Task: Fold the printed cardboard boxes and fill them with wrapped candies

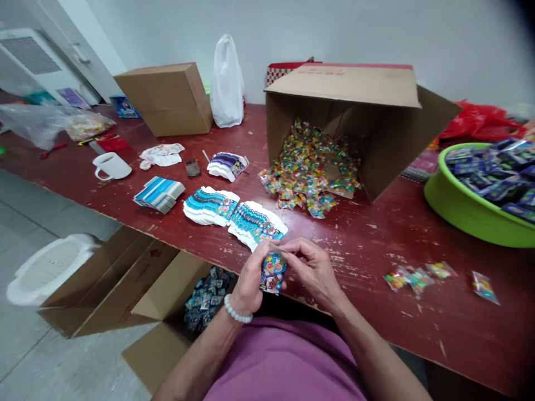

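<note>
My left hand (249, 281) and my right hand (311, 267) both grip a small blue printed box (273, 273) at the near edge of the red table (376, 234). The left hand, with a white bead bracelet on its wrist, wraps the box from the left. The right hand's fingers pinch its top. Just beyond my hands lie fanned stacks of flat blue printed cards (254, 221), with more stacks (211, 205) to their left.
A tipped cardboard box (355, 111) spills small colourful packets (311, 167). A green basin (468, 209) of blue boxes stands at the right. Loose packets (412, 277) lie near the right. A white mug (111, 166), closed carton (167, 97) and white bag (227, 81) sit further left. An open floor carton (167, 312) holds finished boxes.
</note>
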Tool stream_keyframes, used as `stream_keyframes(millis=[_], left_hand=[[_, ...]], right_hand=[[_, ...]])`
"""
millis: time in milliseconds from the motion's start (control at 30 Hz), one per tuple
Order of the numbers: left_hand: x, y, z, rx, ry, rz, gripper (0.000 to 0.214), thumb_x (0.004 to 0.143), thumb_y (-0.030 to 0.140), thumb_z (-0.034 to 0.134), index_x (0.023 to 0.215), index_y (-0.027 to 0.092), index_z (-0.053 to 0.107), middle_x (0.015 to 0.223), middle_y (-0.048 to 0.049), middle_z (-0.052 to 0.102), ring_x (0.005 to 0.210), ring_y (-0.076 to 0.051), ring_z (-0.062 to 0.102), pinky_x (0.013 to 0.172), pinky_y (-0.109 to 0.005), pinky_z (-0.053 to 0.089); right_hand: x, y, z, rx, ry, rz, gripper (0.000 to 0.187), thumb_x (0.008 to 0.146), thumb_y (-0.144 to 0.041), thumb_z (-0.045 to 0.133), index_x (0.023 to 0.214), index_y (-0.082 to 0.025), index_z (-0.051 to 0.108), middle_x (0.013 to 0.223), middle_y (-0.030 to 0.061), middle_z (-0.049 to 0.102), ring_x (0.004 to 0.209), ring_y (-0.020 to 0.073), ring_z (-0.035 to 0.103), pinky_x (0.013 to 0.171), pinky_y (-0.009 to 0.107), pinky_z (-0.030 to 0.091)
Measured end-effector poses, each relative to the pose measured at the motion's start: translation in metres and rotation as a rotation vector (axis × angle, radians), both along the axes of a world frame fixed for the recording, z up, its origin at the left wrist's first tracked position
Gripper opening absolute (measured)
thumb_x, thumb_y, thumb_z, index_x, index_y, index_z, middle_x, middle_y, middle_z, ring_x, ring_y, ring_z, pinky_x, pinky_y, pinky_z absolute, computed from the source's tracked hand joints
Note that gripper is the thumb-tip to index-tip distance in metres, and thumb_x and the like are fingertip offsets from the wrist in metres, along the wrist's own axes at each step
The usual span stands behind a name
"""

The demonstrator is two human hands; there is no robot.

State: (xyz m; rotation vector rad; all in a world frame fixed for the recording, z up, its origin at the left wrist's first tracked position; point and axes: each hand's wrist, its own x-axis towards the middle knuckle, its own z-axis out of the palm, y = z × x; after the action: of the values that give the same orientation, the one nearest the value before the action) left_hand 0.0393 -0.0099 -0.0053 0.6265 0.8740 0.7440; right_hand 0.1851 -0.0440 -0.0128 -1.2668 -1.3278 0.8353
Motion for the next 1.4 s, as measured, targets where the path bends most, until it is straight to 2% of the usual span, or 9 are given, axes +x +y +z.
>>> stream_keyframes(millis=[167,367,600,900,1067,1167,1233,1300,1400], left_hand=[[-0.003,0.005,-0.003,-0.068,-0.055,-0.060,0.042,0.086,0.049,0.059,0.113,0.017,0.064,0.084,-0.0041,0.067,0.050,-0.012,0.059,0.041,-0.024,0.051],[-0.001,0.000,-0.008,0.058,0.038,-0.015,0.042,0.086,0.046,0.059,0.119,0.020,0.065,0.094,-0.0042,0.070,0.059,-0.013,0.063,0.047,-0.023,0.051],[0.002,0.002,-0.005,-0.024,0.001,-0.041,0.054,0.088,0.056,0.053,0.122,0.016,0.066,0.094,-0.0084,0.074,0.069,-0.020,0.068,0.045,-0.024,0.049],[-0.003,0.004,-0.012,-0.121,-0.104,0.037,0.029,0.079,0.031,0.065,0.100,0.014,0.073,0.094,-0.0055,0.074,0.064,-0.013,0.066,0.059,-0.024,0.054],[-0.004,0.007,-0.016,-0.033,-0.096,0.167,0.025,0.073,0.030,0.072,0.091,0.012,0.072,0.094,-0.0050,0.073,0.083,-0.015,0.068,0.080,-0.022,0.053],[-0.031,0.010,-0.012,0.115,0.095,0.142,0.037,0.078,0.043,0.068,0.104,0.015,0.067,0.080,-0.0034,0.071,0.062,-0.014,0.065,0.059,-0.025,0.053],[-0.066,0.012,-0.013,0.210,0.293,0.181,0.045,0.080,0.051,0.064,0.108,0.016,0.064,0.074,-0.0029,0.069,0.052,-0.015,0.060,0.050,-0.026,0.049],[-0.109,0.014,-0.020,0.284,0.547,0.307,0.049,0.077,0.055,0.064,0.108,0.017,0.064,0.081,-0.0044,0.070,0.062,-0.017,0.063,0.057,-0.028,0.051],[-0.171,0.015,-0.040,0.384,0.914,0.348,0.057,0.076,0.061,0.062,0.113,0.017,0.066,0.111,-0.0092,0.069,0.104,-0.026,0.063,0.091,-0.038,0.049]], right_hand=[[0.009,0.001,0.004,0.105,-0.159,0.179,0.013,0.093,-0.029,0.059,0.092,-0.025,0.071,0.095,0.0044,0.072,0.090,0.0202,0.066,0.083,0.033,0.050],[0.003,0.004,0.004,0.006,-0.170,0.054,0.006,0.085,-0.027,0.068,0.086,-0.022,0.071,0.089,0.0042,0.072,0.082,0.0200,0.067,0.076,0.032,0.050],[0.000,0.006,0.004,-0.172,0.225,0.078,0.010,0.086,-0.026,0.065,0.079,-0.019,0.066,0.095,0.0050,0.075,0.082,0.0194,0.069,0.073,0.030,0.054],[-0.007,-0.004,0.002,0.153,-0.140,0.119,0.005,0.090,-0.024,0.063,0.093,-0.022,0.066,0.097,0.0057,0.068,0.094,0.0200,0.063,0.084,0.034,0.049],[-0.026,-0.007,-0.013,0.212,-0.241,0.101,0.033,0.081,-0.022,0.070,0.111,-0.022,0.058,0.113,0.0096,0.063,0.108,0.0246,0.057,0.093,0.040,0.046],[-0.017,0.001,-0.022,0.087,-0.197,0.108,0.030,0.086,-0.028,0.065,0.114,-0.022,0.058,0.108,0.0072,0.064,0.099,0.0219,0.061,0.086,0.036,0.049],[-0.002,0.015,-0.031,-0.033,-0.224,0.001,0.027,0.089,-0.031,0.059,0.114,-0.021,0.059,0.100,0.0057,0.066,0.086,0.0196,0.063,0.076,0.032,0.051],[0.015,0.033,-0.044,-0.115,-0.361,-0.125,0.031,0.088,-0.033,0.058,0.115,-0.018,0.059,0.101,0.0077,0.066,0.081,0.0197,0.063,0.071,0.031,0.051],[0.029,0.058,-0.063,-0.154,-0.530,-0.188,0.038,0.084,-0.033,0.062,0.116,-0.013,0.061,0.111,0.0138,0.064,0.093,0.0244,0.061,0.081,0.035,0.048]])
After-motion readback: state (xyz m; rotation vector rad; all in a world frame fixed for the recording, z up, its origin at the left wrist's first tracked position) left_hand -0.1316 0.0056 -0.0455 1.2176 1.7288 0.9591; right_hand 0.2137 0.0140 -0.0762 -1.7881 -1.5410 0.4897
